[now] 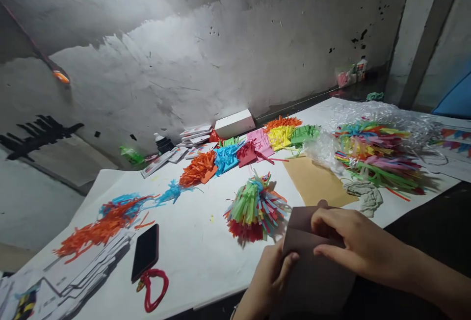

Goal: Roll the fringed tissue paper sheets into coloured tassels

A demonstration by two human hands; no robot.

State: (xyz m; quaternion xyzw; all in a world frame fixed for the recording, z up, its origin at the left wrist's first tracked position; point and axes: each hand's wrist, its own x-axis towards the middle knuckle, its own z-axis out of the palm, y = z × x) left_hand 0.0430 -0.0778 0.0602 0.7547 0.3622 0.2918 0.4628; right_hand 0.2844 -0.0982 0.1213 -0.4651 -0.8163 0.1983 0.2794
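Fingers and thumb of the left hand [274,276] pinch the left edge of a dark folded paper [312,280]; the right hand [353,239] grasps its upper part, some fingertips hidden. That paper could crease or tear if the two hands pull unevenly across the fold. Just beyond the left hand stands a multicoloured tassel bundle [253,207], close enough that a swinging corner might topple or ruffle it. Tan paper [316,182] lies beyond the right hand, beside a crumpled cloth [368,197]. White sheeting covers the counter [198,256]; left of the hands rests a phone [146,251], and farther out, orange fringe [95,231] whose loose strands could tangle if dragged. Past everything rises a patchy grey wall [239,55], unevenly lit.
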